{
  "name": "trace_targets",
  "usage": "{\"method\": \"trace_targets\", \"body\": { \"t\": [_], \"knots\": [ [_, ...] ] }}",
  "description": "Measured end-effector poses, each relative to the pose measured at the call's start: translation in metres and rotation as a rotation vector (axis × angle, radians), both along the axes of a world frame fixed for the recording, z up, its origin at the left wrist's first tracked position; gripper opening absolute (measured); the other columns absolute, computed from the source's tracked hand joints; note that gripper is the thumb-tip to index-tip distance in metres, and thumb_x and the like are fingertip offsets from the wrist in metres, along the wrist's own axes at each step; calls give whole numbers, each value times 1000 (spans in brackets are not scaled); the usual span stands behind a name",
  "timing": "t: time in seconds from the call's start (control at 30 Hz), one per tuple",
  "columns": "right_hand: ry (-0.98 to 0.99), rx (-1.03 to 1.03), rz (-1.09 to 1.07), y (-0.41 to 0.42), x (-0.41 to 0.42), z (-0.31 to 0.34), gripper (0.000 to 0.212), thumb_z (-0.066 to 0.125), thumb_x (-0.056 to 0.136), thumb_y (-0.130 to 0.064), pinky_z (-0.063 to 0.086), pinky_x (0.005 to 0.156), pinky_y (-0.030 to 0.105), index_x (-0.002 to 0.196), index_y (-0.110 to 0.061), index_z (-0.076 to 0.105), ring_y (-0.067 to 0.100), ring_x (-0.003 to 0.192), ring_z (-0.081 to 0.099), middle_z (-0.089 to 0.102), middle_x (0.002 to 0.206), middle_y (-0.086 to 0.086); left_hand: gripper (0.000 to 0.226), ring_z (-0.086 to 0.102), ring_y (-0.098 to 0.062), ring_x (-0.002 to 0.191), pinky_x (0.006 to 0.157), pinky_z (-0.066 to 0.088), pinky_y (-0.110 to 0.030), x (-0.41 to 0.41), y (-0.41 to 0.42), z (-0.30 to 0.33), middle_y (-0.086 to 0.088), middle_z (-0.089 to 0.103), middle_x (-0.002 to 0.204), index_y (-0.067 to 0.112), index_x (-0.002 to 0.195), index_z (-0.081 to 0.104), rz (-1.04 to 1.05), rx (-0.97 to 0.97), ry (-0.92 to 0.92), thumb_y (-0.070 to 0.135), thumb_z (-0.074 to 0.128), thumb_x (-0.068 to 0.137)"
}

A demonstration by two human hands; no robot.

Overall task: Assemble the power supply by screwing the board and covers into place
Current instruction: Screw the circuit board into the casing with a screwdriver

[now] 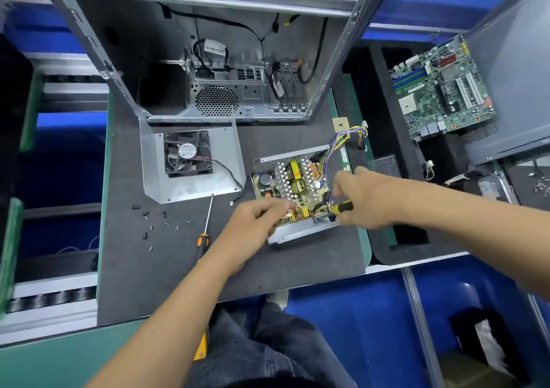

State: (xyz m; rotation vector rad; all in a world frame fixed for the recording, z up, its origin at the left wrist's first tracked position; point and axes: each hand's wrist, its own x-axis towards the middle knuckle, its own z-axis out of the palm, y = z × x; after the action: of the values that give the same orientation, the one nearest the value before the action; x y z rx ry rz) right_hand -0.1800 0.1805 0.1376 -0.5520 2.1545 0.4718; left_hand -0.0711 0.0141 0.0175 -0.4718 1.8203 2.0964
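Screwdriver point(342, 208) pinched in the right hand point(364, 200) should stand straight on the screw while the left hand point(259, 219), fingers curled on the power supply point(293, 192) on the bench point(166, 265), steadies it.

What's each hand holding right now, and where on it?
Right hand grips a screwdriver by its yellow-and-black handle, over the board's near corner. Left hand rests on the near edge of the power supply; whether it grips cannot be told.
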Motion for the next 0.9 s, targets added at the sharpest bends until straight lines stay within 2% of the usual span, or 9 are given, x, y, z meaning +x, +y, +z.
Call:
{"method": "trace_targets", "body": {
  "t": [0.13, 0.27, 0.33, 0.4, 0.5, 0.6, 0.67, 0.77, 0.9],
  "knots": [
    [294, -125, 362, 3, 9, -8, 17, 53, 92, -3, 43, 61, 36, 105, -13, 51, 25, 75, 44, 30, 93, 3, 33, 64, -11, 70, 61, 49, -19, 16, -17, -3, -5, 72, 83, 8, 103, 78, 330, 453, -123, -4, 47, 98],
    [301, -49, 382, -5, 13, -15, 14, 51, 93, -4, 42, 68, 37, 105, -10, 56, 35, 87, 57, 25, 70, 3, 29, 75, -20, 91, 74, 59, -22, 28, -23, -8, -15, 76, 100, -2, 112, 66, 430, 524, -226, -13, 42, 99],
    [340, -69, 212, -5, 11, -15, 15, 49, 100, -24, 42, 71, 38, 108, -12, 54, 37, 98, 59, 31, 75, 4, 24, 75, -26, 93, 74, 59, -24, 31, -22, -11, -20, 75, 100, -4, 109, 65, 466, 551, -255, -11, 45, 99],
    [227, -128, 37, -3, 7, -9, 30, 51, 99, -40, 45, 74, 39, 112, -13, 45, 39, 97, 58, 42, 97, 7, 18, 76, -27, 89, 71, 60, -24, 32, -22, -15, -22, 75, 95, -5, 105, 67, 486, 525, -281, -6, 50, 99],
    [202, -172, 171, -2, 7, -5, 16, 53, 96, -19, 49, 73, 39, 110, -14, 50, 33, 91, 59, 43, 109, 6, 16, 76, -21, 77, 64, 59, -21, 32, -21, -18, -17, 76, 84, -2, 97, 70, 521, 457, -304, 5, 56, 98],
    [287, -58, 426, -3, 15, -6, 8, 48, 94, -7, 41, 64, 36, 93, -15, 47, 31, 84, 57, 45, 87, 5, 21, 73, -13, 68, 59, 56, -18, 32, -20, -21, -9, 76, 77, 2, 93, 72, 545, 375, -315, 19, 61, 96],
    [304, -20, 356, -1, 20, -9, 7, 47, 98, -11, 39, 66, 36, 101, -17, 50, 33, 90, 59, 43, 81, 5, 30, 74, -16, 73, 62, 57, -19, 30, -19, -20, -11, 76, 82, 1, 96, 71, 554, 421, -329, 27, 58, 97],
    [192, -48, 35, 7, 19, -8, 29, 52, 100, -41, 41, 73, 38, 109, -16, 41, 36, 98, 59, 41, 102, 10, 37, 76, -25, 90, 68, 60, -27, 28, -19, -16, -19, 76, 98, -4, 109, 67, 562, 579, -367, 28, 49, 104],
    [205, -228, 27, 12, 16, -3, 21, 56, 93, -10, 50, 78, 38, 110, -20, 50, 29, 88, 61, 40, 111, 4, 41, 72, -35, 103, 76, 63, -36, 29, -22, -13, -26, 71, 112, -7, 119, 61, 560, 734, -396, 26, 41, 107]
  ]
}}
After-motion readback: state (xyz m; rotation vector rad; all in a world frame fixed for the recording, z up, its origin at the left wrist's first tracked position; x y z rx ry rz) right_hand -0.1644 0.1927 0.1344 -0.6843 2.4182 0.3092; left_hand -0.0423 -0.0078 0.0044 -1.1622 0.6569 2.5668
